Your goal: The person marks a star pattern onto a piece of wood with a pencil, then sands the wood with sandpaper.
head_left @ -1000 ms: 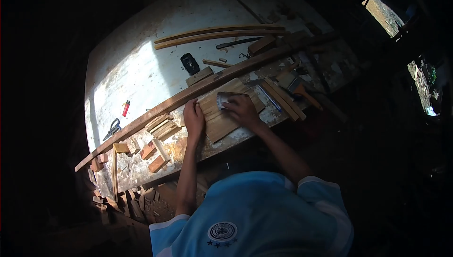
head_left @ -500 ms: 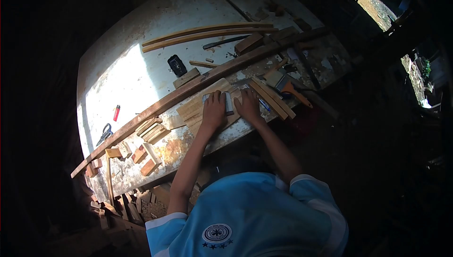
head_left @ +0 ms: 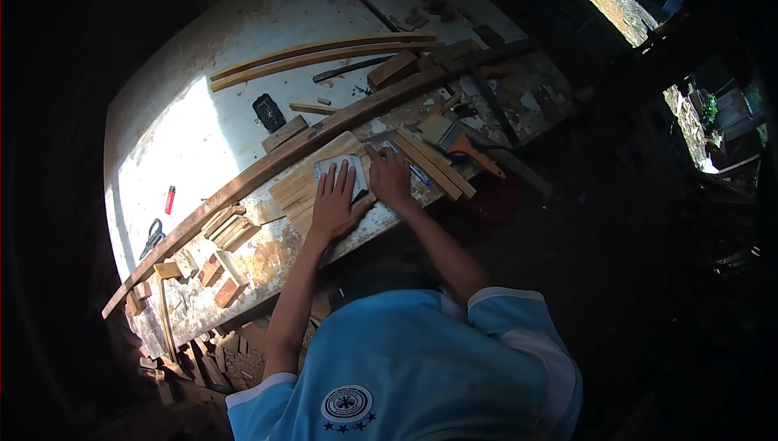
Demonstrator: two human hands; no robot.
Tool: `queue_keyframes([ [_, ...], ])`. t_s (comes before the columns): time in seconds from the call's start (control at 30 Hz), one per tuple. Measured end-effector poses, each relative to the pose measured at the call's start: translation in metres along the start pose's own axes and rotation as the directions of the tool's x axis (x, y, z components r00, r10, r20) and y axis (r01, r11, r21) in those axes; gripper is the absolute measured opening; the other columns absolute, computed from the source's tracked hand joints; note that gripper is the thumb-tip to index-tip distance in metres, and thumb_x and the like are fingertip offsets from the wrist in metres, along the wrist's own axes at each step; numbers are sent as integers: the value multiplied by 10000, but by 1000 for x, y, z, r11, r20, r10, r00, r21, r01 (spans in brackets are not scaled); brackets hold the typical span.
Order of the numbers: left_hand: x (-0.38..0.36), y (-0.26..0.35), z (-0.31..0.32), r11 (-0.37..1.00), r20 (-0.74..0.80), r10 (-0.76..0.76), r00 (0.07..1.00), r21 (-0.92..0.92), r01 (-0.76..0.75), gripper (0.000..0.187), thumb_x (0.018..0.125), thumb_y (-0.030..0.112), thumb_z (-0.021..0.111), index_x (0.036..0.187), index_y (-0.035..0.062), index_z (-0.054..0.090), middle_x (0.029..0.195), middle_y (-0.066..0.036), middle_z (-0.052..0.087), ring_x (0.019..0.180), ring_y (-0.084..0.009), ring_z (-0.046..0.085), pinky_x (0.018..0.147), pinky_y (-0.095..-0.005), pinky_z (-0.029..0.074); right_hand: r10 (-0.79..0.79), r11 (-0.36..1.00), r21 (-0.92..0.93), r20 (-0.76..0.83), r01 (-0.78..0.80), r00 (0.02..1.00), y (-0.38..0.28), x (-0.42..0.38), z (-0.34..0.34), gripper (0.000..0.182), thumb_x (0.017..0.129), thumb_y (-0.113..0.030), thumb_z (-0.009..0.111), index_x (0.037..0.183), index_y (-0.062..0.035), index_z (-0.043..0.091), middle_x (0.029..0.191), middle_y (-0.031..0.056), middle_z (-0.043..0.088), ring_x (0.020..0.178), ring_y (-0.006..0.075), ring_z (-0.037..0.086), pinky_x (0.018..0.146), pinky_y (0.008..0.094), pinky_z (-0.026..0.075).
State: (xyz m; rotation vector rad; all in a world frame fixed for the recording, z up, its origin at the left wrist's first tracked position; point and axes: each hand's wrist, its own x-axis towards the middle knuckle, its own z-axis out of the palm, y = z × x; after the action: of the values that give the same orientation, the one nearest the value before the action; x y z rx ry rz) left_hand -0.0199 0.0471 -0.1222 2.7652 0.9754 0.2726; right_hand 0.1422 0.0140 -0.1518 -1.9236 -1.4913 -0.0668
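Note:
My left hand lies flat, fingers stretched, on a small whitish sheet or pad. That sheet rests on a pale, flat wooden board near the bench's front edge. A small dark piece shows by the left thumb, too small to name. Just right of the sheet, my right hand rests with its index finger stretched forward at the board's far right part; its other fingers are partly hidden. Beside it are a blue pen and two wooden strips.
A long wooden beam crosses the worn white bench. Around lie wood blocks, scissors, a red lighter, a black case, curved strips and an orange-handled brush. Offcuts litter the floor.
My left hand has gone from curled over the whitish pad to flat on it. My right hand's index finger now points forward. The whole view has shifted, moving the bench leftward.

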Motion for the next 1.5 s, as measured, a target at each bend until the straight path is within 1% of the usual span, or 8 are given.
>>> queue_keyframes([
  [0.1,-1,-8,-3,999,-47,11,999,-45,-14,466,957,311,392,1373,104,417,1451,-112,356,1351,-326,289,1107,-430,218,10,1000,22,42,-11,999,0,0,-3,400,840,-119,513,1235,-151,566,1022,133,549,946,326,508,793,465,410],
  [0.27,26,-35,-13,992,-121,52,991,116,-38,404,939,299,419,1272,95,523,1389,-123,438,1298,-329,369,1078,-430,272,37,998,-54,74,-33,997,-4,-2,-2,420,848,-151,519,1267,-151,535,1033,119,540,945,319,507,787,455,400],
  [0.37,31,-50,-20,994,-124,6,992,-108,-20,334,940,234,427,1203,94,576,1374,-129,456,1300,-349,362,1074,-455,283,73,996,-68,132,-64,989,-9,4,-7,406,857,-140,511,1262,-143,535,1032,123,532,958,326,492,786,453,395],
  [0.47,7,-16,-8,961,-81,34,996,-273,-55,322,942,205,433,1205,84,573,1377,-126,454,1308,-367,345,1075,-468,282,41,992,-121,48,-35,998,-5,1,0,405,852,-147,513,1256,-142,537,1042,125,528,950,321,493,786,451,391],
  [0.7,-26,13,-3,990,-70,98,993,-99,-105,438,904,311,518,1288,102,521,1407,-137,410,1320,-392,310,1076,-476,264,39,997,-74,91,-32,995,-4,-1,-2,438,857,-153,505,1295,-157,501,1055,124,525,950,309,496,795,462,382],
  [0.83,-12,22,-5,998,-112,-23,993,-61,16,498,894,370,518,1360,205,456,1449,-142,343,1334,-375,290,1081,-453,248,53,998,-41,139,-48,989,-4,-1,-4,434,882,-148,474,1316,-152,483,1066,141,512,955,321,484,807,472,370],
  [1.33,-51,-64,-21,933,-262,-344,902,8,359,450,929,299,487,1367,205,441,1448,-185,328,1325,-397,306,1078,-479,258,47,996,-83,177,-33,983,-7,6,-5,408,895,-155,481,1300,-108,496,1086,174,506,992,348,475,830,485,378],
  [1.5,-47,9,-1,987,-113,-159,981,0,160,464,918,299,500,1360,173,445,1436,-188,344,1333,-411,284,1088,-489,232,1,998,-56,170,9,985,-2,5,-5,428,896,-154,476,1321,-113,469,1092,184,508,992,357,473,827,484,378],
])
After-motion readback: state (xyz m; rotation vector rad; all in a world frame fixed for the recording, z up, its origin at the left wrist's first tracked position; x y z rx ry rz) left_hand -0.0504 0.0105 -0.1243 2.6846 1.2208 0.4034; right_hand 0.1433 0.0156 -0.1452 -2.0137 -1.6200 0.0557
